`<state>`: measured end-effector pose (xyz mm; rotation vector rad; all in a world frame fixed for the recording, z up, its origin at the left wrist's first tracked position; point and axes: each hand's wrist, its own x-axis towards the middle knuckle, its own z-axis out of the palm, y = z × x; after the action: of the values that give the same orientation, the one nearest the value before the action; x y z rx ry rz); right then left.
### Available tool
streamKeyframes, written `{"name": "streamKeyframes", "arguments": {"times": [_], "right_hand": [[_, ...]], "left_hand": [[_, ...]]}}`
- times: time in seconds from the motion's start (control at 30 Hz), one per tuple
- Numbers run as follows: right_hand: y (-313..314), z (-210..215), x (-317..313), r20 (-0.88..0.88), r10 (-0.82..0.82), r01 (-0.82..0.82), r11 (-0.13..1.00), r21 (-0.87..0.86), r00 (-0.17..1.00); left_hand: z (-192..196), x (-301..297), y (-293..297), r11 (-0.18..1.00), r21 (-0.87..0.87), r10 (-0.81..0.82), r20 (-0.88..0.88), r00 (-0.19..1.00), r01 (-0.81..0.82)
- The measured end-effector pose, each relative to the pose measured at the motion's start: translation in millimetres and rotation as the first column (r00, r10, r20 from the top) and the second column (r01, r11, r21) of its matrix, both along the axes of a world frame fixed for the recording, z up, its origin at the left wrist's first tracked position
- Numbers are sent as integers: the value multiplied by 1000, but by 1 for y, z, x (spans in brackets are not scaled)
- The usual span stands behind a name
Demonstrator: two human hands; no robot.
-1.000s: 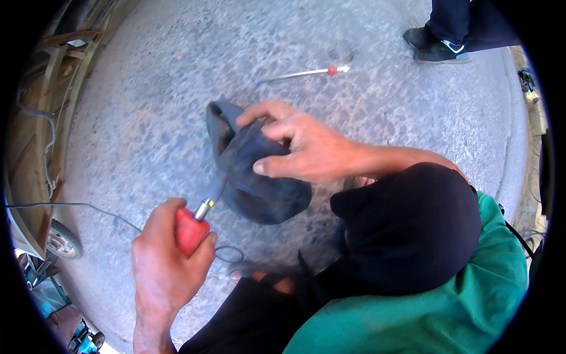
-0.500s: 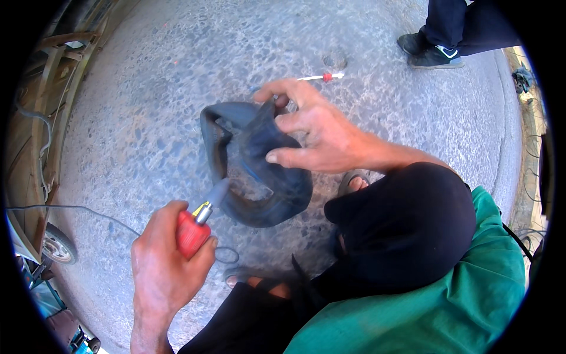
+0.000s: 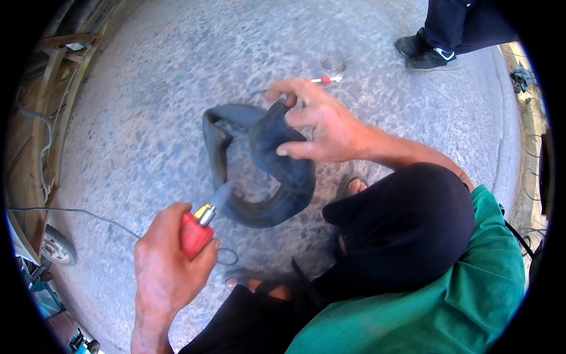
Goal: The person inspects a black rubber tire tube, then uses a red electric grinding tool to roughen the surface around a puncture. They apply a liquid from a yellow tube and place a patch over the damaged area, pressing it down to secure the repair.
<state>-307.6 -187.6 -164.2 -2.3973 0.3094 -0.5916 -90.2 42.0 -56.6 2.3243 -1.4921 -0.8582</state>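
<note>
A black rubber inner tube [image 3: 259, 171] hangs looped just above the grey concrete floor [image 3: 130, 135], pinched at its upper fold by the right hand [image 3: 321, 127]. The left hand [image 3: 168, 265] is closed tight around a red-handled tool [image 3: 197, 230], tip aimed at the tube's lower curve. Holding the rubber taut and steady should help the tip meet its spot cleanly. A red-tipped rod [image 3: 312, 81] lies beyond.

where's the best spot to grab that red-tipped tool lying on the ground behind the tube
Probably the thin metal shaft of the red-tipped tool, just left of its red end. It lies flat on the concrete, roughly side to side, so fingers would best come from above and pinch across its width. The right hand, pinching the inner tube, is nearest.
</note>
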Motion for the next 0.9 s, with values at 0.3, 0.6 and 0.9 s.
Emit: {"name": "streamKeyframes", "arguments": {"times": [0.3, 0.6, 0.9], "right_hand": [[2, -10, -25, -267, -281, 259, 959, -117, 922], [-4, -23, -32, -218, -152, 222, 911, 346, 964], [17, -2, -20, -342, 182, 262, 357, 897, 922]], "left_hand": [[-5, 2, 4, 998, -42, -40, 18, 999, 40], [-1, -2, -4, 999, -9, -37, -52, 998, 37], [-4, -5, -4, 999, 28, -30, -78, 997, 33]]}}
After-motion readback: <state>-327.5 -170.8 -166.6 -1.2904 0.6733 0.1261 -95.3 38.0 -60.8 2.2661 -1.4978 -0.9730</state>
